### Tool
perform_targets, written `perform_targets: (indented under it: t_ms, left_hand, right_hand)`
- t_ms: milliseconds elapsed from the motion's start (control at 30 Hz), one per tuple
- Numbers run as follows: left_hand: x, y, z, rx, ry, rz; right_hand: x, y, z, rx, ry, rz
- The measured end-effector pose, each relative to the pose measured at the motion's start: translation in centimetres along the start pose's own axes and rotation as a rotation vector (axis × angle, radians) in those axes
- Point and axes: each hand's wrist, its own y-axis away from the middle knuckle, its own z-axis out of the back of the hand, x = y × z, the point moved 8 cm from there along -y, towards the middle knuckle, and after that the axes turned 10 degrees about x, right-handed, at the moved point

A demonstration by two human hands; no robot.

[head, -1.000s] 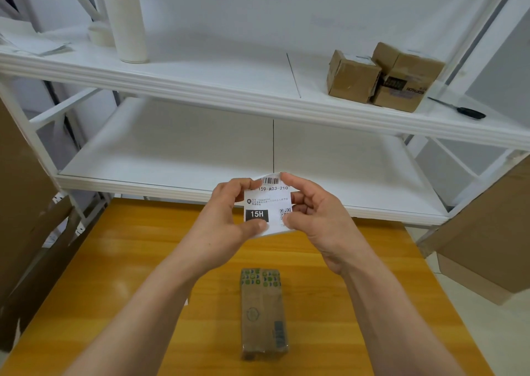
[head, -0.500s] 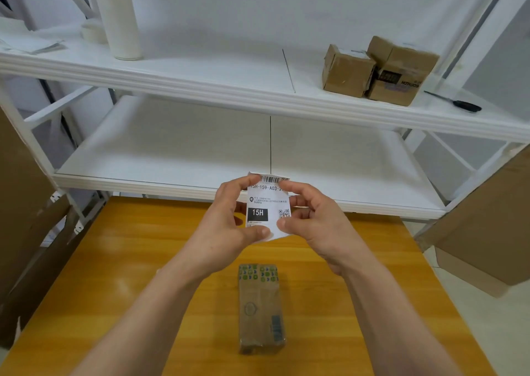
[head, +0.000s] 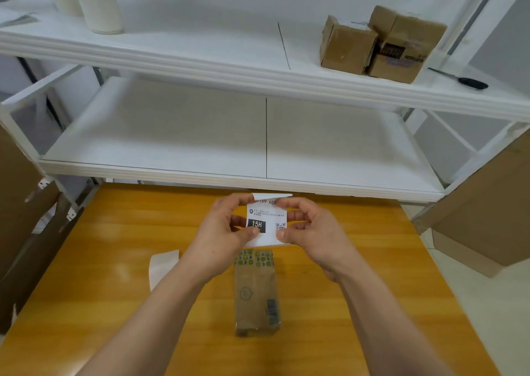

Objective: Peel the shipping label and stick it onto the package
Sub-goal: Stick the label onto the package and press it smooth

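A white shipping label (head: 268,221) printed with "15H" and a QR code is held up above the wooden table (head: 372,261). My left hand (head: 223,232) pinches its left edge and my right hand (head: 312,232) pinches its right edge. The label's top edge is folded back toward me. Just below it, a narrow brown package (head: 256,292) with green dots at its far end lies flat on the table between my forearms.
A curled white paper strip (head: 163,266) lies on the table left of my left arm. A white shelf unit (head: 200,172) stands behind, with two cardboard boxes (head: 381,44), a black-handled tool (head: 470,83) and a white roll (head: 97,3). Cardboard leans at both sides.
The label's top edge has bent over further and both hands have dropped slightly toward the package. The paper strip on the table has come into view.
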Motion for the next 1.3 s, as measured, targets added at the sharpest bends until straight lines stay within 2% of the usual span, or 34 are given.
perform_targets:
  t_ms: [267,467,667,900,1033,1300]
  left_hand:
    - [4.4,0.4,-1.0,-0.092,0.029,0.121]
    - [7.7,0.3,-1.2,-0.202,-0.070,0.228]
    - [11.2,0.3,-2.3,-0.204,-0.189,0.313]
    - [16.4,1.2,-3.8,-0.219,-0.055,0.400]
    - [18.7,1.8,-4.3,-0.237,-0.056,0.454]
    - [21.5,2.3,-5.4,-0.243,-0.236,0.539]
  right_hand:
    - [-5.2,-0.5,-1.3,0.013,-0.016,-0.099]
    - [-9.5,-1.3,-1.6,-0.045,-0.018,-0.144]
    - [-13.6,-1.8,-2.7,-0.005,-0.007,-0.222]
    - [-17.5,-1.5,-3.9,0.010,0.035,-0.282]
    - [-19.0,-1.3,-4.4,0.034,0.045,-0.306]
    - [-21.2,-1.3,-5.0,0.029,0.064,-0.346]
